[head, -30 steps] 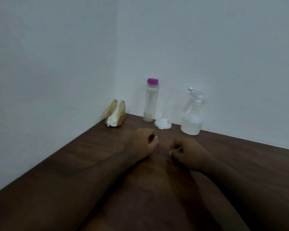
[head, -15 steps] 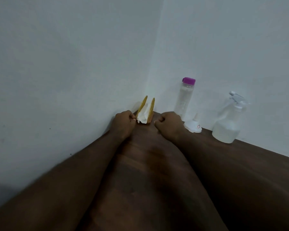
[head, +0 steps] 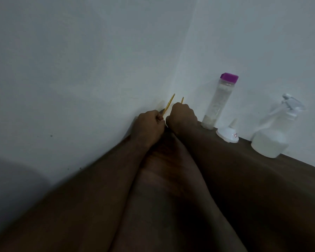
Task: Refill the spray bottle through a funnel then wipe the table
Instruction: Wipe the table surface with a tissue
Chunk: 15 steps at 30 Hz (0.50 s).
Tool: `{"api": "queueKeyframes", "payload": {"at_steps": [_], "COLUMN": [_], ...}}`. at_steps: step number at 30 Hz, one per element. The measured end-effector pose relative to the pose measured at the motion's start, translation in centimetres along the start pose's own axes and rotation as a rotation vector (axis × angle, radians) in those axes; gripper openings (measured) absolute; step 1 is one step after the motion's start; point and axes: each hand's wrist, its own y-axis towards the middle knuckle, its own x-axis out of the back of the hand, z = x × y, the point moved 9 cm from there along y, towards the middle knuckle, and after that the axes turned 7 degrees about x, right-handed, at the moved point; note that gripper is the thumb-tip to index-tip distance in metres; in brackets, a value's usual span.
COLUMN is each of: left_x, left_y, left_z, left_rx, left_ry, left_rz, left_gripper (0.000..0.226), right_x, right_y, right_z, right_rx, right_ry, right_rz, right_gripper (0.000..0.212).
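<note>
I observe the left hand (head: 149,125) and right hand (head: 182,116) side by side in the corner, both curled at the yellow-sided napkin holder (head: 169,104); whether either grip actually clasps anything, I cannot tell. The spray bottle (head: 275,131), white funnel (head: 227,133) and purple-capped bottle (head: 217,102) stand on the dark surface (head: 262,179) against the wall, untouched.

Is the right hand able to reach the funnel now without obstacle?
Probably yes. The funnel stands just right of the right hand; only bare table lies between, and the tall bottle stands behind.
</note>
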Motion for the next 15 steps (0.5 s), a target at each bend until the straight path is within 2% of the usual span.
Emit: {"api": "queueKeyframes", "payload": {"at_steps": [2,5,7,10,15], "left_x": [0.4,0.8,0.8,0.8,0.8], "left_y": [-0.1,-0.2,-0.3,-0.1,0.7], "left_z": [-0.1,-0.1,-0.2,-0.6,-1.9], "left_rx": [0.000,0.010,0.006,-0.014,-0.042], "left_ry": [-0.032,-0.070,-0.061,-0.066,-0.098], "left_rz": [-0.012,-0.034,-0.056,-0.090,-0.131], "left_gripper": [0.025,0.023,0.021,0.022,0.025], "right_x": [0.2,1.7,2.1,2.3,3.2], "right_y": [0.8,2.7,4.1,5.3,5.2], "right_z": [-0.7,-2.0,-2.5,-2.5,-3.4], "right_rx": [-0.062,-0.119,-0.139,-0.117,-0.061], "right_ry": [0.126,0.411,0.576,0.587,0.509], "right_rz": [-0.031,-0.109,-0.073,0.022,0.040], "right_gripper": [0.011,0.022,0.023,0.009,0.021]}}
